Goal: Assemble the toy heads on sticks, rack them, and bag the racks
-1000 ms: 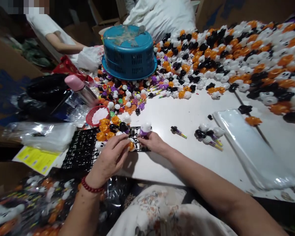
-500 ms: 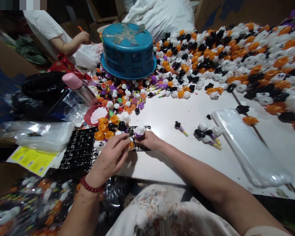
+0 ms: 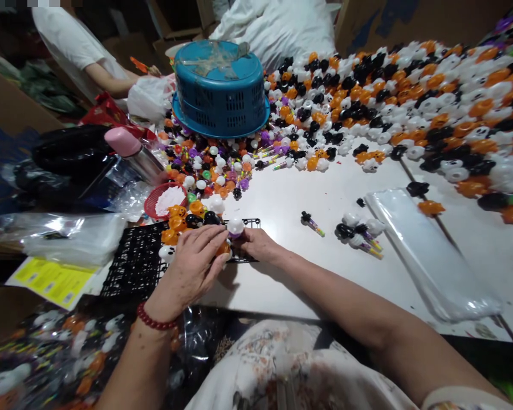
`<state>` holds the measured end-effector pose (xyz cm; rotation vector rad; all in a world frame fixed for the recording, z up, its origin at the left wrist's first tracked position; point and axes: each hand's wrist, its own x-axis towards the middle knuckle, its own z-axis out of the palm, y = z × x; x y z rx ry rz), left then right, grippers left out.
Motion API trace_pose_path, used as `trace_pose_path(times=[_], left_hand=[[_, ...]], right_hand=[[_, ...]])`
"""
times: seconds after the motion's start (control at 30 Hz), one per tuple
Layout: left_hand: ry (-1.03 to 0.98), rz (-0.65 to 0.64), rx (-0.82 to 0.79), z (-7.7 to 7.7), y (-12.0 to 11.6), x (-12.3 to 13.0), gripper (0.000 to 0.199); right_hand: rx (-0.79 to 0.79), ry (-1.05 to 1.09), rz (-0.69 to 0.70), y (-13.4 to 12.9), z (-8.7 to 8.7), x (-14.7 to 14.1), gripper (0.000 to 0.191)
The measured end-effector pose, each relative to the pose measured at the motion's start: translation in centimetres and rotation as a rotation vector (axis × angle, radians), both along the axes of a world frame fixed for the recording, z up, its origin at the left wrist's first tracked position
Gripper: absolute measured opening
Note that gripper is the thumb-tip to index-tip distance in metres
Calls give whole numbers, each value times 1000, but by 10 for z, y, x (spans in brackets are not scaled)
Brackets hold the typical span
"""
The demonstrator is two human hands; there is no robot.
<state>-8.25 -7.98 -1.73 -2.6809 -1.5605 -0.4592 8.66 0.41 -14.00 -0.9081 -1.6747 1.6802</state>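
Note:
A black plastic grid rack (image 3: 251, 250) lies at the table's front edge, with pumpkin, ghost and black toy heads standing on its left part. My right hand (image 3: 260, 245) pinches a toy piece with a round white top (image 3: 235, 226) and a purple base, over the rack. My left hand (image 3: 199, 256), in a red bead bracelet, rests across the toy heads with its fingers stretched and thumb apart. Its fingertips reach the white-topped piece. Under its palm, several heads are hidden; an orange pumpkin head (image 3: 170, 236) shows beside it.
A blue basket (image 3: 220, 94) stands upside down behind small coloured pieces. Heaped toy heads (image 3: 410, 91) cover the back right. Clear plastic bags (image 3: 431, 256) lie at right, near several assembled tubes (image 3: 363, 233). A red bowl (image 3: 154, 199) and pink-capped bottle (image 3: 130, 151) stand left. A co-worker's arm (image 3: 111, 80) shows behind.
My left hand has flattened over the toy heads and its fingers have come up to the white-topped piece. That piece sits slightly lower. The co-worker's hand has dropped behind a white bag.

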Motion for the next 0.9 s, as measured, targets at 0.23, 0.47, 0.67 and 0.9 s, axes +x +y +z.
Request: trace_pose_path(times=[0.23,0.47,0.67,0.9], left_hand=[[-57,15,-17,-1,2,-3,35],[-101,3,-25,-4,1,-5,38],[-92,0,-36,-1,-1,-5,41],[-87,17,-59,-2,5,-6,41]], right_hand=[[29,-170,-54,-2,11,5,14],[-41,-102,-77,-2,8,0,14],[-208,-34,-2,0,8,-2,8],[65,-311,143,5,27,16,5]])
